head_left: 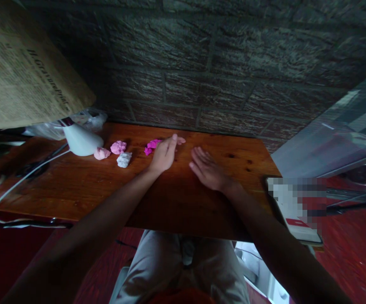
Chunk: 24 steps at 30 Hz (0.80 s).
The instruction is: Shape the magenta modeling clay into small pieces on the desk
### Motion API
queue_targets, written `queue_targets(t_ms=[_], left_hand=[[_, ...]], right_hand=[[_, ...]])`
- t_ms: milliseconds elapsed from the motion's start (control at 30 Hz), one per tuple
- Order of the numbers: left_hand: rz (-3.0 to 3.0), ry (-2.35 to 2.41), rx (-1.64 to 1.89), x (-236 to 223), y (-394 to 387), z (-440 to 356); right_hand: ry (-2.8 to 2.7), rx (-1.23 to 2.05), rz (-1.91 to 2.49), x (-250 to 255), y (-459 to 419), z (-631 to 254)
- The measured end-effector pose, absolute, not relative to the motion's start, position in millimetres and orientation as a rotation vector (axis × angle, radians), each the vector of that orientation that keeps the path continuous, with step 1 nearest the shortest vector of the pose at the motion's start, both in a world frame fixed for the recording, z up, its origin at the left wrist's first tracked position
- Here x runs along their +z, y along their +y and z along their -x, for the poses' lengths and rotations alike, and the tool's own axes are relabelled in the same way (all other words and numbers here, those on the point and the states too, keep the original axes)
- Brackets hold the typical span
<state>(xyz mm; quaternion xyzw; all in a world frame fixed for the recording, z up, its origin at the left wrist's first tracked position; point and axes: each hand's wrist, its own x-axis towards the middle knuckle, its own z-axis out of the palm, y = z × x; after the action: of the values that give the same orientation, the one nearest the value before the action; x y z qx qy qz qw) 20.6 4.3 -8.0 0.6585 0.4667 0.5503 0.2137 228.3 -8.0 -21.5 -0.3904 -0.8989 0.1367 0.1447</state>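
Note:
My left hand [165,153] rests on its edge on the wooden table, thumb up and fingers stretched out, holding nothing that I can see. Just left of it lies a magenta crumpled paper [151,146], partly hidden behind the hand. My right hand [210,170] lies palm down on the wood, fingers extended, with nothing under it that shows. Farther left sit a light pink crumpled ball [101,153], a brighter pink crumpled ball [118,147] and a white crumpled ball [124,159], close together.
A lamp with a newsprint shade [31,71] and white base [83,139] stands at the left, its white cable [24,179] hanging over the table edge [69,213]. Plastic bags [90,119] lie behind it. A stone-patterned wall [183,90] closes the back. A flat, partly blurred-out item [303,231] lies at the right edge.

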Motion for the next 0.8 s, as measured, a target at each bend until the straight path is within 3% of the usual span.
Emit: queue_targets(t_ms=[67,200,300,467,667,800], left_hand=[[-1.82,1.295,1.537,-7.9,4.0,-20.7],[-1.843,1.286,1.513,-7.8,3.5,-21.6],[-1.848,1.274,1.518,-8.2,3.2,-22.7],[-1.857,1.287,1.501,-9.0,3.5,-22.7],[-1.817,1.295,1.519,-10.5,5.3,-19.9],[-1.832,1.277,1.511,-11.3,6.1,-20.4]], right_hand=[[-2.536,0.389,1.301,-20.5,-7.6,-227.7],[-2.665,0.355,1.055,-20.2,-5.9,-226.3],[-2.543,0.35,1.287,-19.5,-6.1,-225.1],[-2.673,0.458,0.958,-13.2,-14.2,-224.1],[-2.226,0.712,1.259,0.2,-1.4,-257.2],[-2.3,0.716,1.116,-1.6,4.9,-276.3]])
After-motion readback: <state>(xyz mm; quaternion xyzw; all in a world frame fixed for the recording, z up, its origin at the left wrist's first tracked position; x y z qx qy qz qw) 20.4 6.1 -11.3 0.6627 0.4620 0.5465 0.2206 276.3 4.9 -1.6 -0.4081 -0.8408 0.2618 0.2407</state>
